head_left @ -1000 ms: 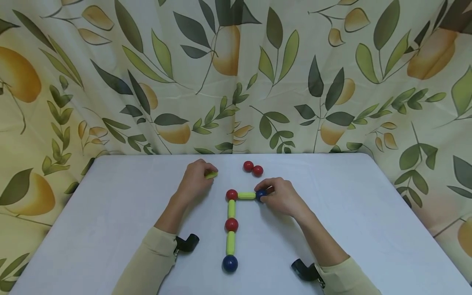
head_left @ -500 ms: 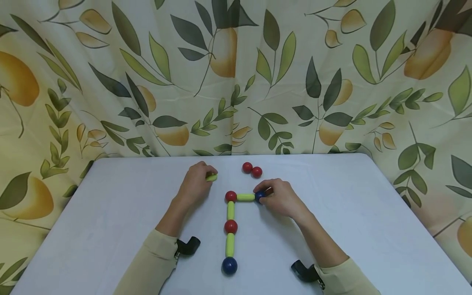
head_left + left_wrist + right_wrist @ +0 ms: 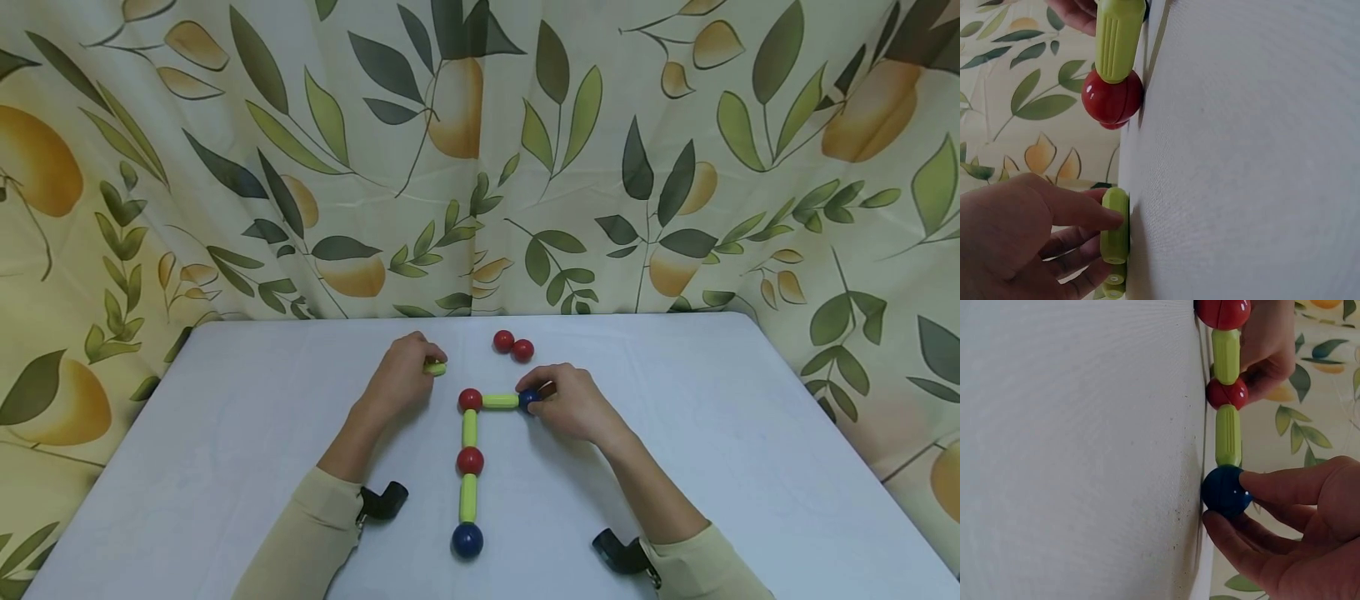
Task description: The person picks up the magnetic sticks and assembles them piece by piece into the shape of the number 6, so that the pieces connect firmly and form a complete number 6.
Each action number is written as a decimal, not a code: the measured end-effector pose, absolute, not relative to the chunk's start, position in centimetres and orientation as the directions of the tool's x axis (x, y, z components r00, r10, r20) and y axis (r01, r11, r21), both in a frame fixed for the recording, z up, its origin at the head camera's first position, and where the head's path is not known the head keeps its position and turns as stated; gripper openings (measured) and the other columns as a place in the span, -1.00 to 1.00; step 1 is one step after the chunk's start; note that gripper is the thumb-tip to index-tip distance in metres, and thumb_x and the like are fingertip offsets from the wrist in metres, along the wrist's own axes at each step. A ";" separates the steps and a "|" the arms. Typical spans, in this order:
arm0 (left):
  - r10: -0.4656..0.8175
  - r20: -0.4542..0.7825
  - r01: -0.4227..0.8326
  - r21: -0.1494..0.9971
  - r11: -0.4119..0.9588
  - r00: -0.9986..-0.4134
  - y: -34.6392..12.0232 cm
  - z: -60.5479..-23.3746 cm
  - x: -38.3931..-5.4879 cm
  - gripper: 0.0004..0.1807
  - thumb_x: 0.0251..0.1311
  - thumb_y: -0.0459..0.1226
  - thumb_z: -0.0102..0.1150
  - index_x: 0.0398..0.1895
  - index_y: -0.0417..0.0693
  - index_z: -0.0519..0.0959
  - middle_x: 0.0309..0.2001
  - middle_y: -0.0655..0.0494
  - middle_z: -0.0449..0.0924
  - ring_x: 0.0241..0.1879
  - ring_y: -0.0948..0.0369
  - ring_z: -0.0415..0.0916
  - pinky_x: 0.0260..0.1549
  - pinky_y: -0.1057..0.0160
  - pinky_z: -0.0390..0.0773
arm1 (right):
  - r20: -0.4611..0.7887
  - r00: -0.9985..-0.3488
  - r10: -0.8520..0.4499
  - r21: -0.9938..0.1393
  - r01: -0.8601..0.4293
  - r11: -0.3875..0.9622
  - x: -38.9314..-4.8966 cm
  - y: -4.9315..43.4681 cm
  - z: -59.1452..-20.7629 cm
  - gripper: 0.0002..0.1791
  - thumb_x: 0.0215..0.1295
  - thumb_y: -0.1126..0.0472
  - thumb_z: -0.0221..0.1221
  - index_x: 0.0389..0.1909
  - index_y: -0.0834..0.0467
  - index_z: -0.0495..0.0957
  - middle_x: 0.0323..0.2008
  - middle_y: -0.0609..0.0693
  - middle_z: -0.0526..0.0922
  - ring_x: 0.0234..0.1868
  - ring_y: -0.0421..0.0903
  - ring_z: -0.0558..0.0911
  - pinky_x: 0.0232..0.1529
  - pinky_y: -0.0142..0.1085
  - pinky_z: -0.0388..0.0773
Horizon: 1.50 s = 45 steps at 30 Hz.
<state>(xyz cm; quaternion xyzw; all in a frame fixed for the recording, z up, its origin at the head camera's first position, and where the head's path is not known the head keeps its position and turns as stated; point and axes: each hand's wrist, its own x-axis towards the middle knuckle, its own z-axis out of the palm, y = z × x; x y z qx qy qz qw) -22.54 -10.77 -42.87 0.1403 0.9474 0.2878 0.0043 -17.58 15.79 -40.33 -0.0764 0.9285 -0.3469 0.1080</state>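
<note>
My left hand [image 3: 397, 375] pinches a yellow-green rod [image 3: 1115, 240] between thumb and fingers, close over the table at the back left. Ends of two more green rods [image 3: 1114, 290] show by its fingertips in the left wrist view. My right hand [image 3: 573, 404] grips a blue ball [image 3: 1225, 490] between thumb and fingers. That ball ends a green rod [image 3: 500, 401] running from a red corner ball [image 3: 470, 400]. From the corner, a line of rods comes toward me through a second red ball [image 3: 470, 461] to a near blue ball [image 3: 467, 541].
Two loose red balls [image 3: 513, 346] sit together near the back edge of the white-covered table [image 3: 675, 375]. A leaf-and-fruit patterned curtain [image 3: 570, 183] hangs behind it. Black wrist cameras [image 3: 384, 501] jut inward from both sleeves.
The left fingers and their rod have shifted slightly right and toward me, and the rod's end has turned a little. The right hand stays on the blue ball.
</note>
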 end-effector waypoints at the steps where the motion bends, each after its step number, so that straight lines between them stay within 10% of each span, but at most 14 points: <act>1: 0.272 0.069 0.264 0.545 0.796 -0.960 -10.8 -42.9 -22.5 -0.66 0.11 -0.60 0.22 -0.11 -0.16 0.79 -0.18 -0.01 0.62 -0.14 0.08 0.56 -0.06 0.12 0.66 | -0.147 -0.965 -0.218 -0.661 -0.068 0.747 -17.6 15.8 -40.3 -0.72 0.28 0.37 0.33 -0.01 0.14 0.76 -0.05 0.09 0.75 -0.04 0.03 0.67 -0.03 -0.11 0.71; 17: 0.372 -0.042 0.261 0.640 0.722 -0.927 -10.0 -39.8 -21.1 -0.71 0.19 -0.45 0.34 -0.05 -0.03 0.77 -0.22 0.13 0.70 -0.18 0.17 0.56 -0.09 0.19 0.63 | -0.161 -0.961 -0.226 -0.670 -0.062 0.739 -17.7 15.8 -40.3 -0.73 0.29 0.36 0.34 0.00 0.13 0.76 -0.04 0.09 0.75 -0.02 0.04 0.67 0.00 -0.09 0.71; 45: 0.691 -0.197 0.389 0.706 0.593 -0.696 -5.5 -38.0 -18.1 -0.69 0.21 -0.37 0.46 0.03 0.01 0.78 -0.21 0.27 0.77 -0.22 0.29 0.62 -0.20 0.36 0.64 | -0.169 -0.952 -0.254 -0.681 -0.074 0.729 -17.9 16.4 -40.1 -0.73 0.31 0.33 0.34 0.01 0.11 0.76 -0.06 0.08 0.76 -0.01 0.04 0.68 0.02 -0.09 0.68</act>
